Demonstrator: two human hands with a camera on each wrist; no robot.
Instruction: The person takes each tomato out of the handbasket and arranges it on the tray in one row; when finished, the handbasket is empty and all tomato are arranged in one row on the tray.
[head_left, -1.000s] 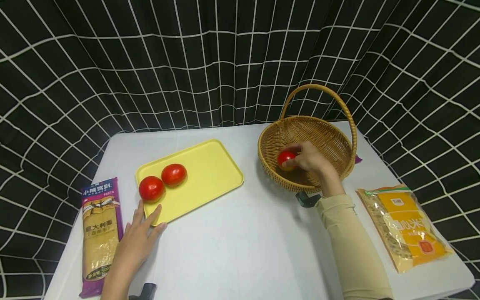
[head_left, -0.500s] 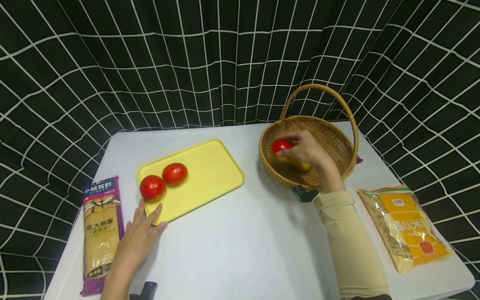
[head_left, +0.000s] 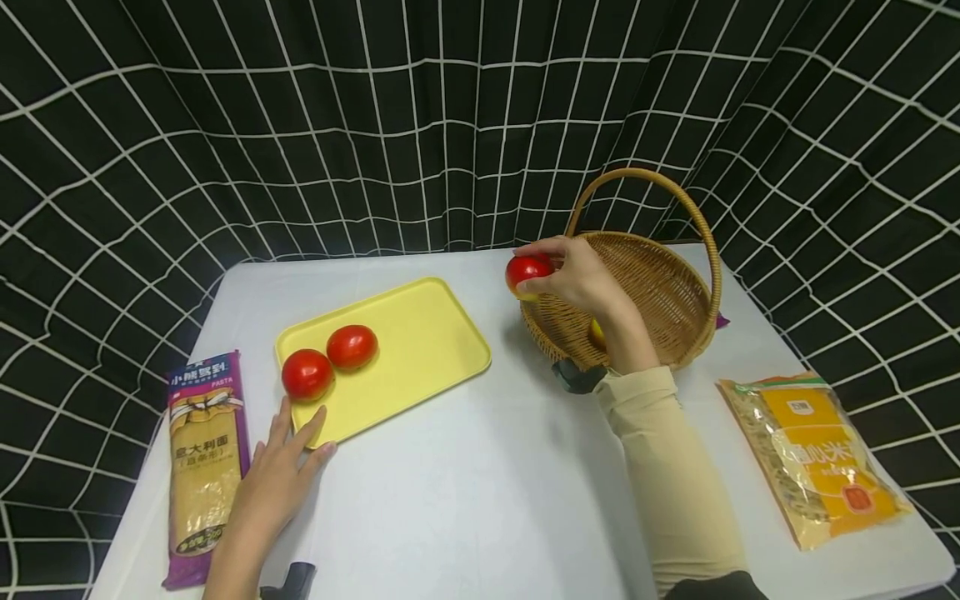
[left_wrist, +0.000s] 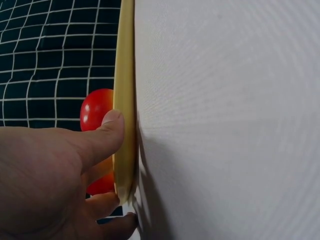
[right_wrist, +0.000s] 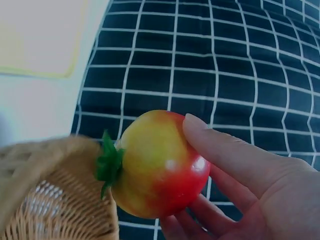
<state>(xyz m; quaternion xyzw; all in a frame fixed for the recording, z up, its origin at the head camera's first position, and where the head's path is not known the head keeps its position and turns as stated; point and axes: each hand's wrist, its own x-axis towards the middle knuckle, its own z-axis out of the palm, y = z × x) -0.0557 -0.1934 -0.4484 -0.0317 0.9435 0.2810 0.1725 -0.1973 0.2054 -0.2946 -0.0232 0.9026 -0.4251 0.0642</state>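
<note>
Pinched between thumb and fingers of my right hand [head_left: 581, 275] is a red and yellow tomato [head_left: 527, 273], above the left rim of the wicker basket [head_left: 660, 287]. In the right wrist view the tomato [right_wrist: 160, 165] shows green leaves. A yellow item [head_left: 597, 333] lies in the basket, partly hidden by my wrist. My left hand [head_left: 273, 483] rests with spread fingers at the near left corner of the yellow tray [head_left: 420, 333]; in the left wrist view its thumb touches the tray's edge [left_wrist: 125, 90]. Two red tomatoes [head_left: 307, 375] [head_left: 352, 347] sit on the tray's left part.
A purple pasta packet [head_left: 204, 467] lies left of the tray. At the right lies an orange and clear bag [head_left: 817, 454]. A bit of purple packaging [head_left: 722, 321] shows behind the basket's right side. A black curtain with white grid lines [head_left: 450, 125] hangs behind the white table [head_left: 465, 492].
My right hand has lifted the tomato from inside the basket, up and left to above its rim. The yellow item in the basket has come into view. My left hand stays in place.
</note>
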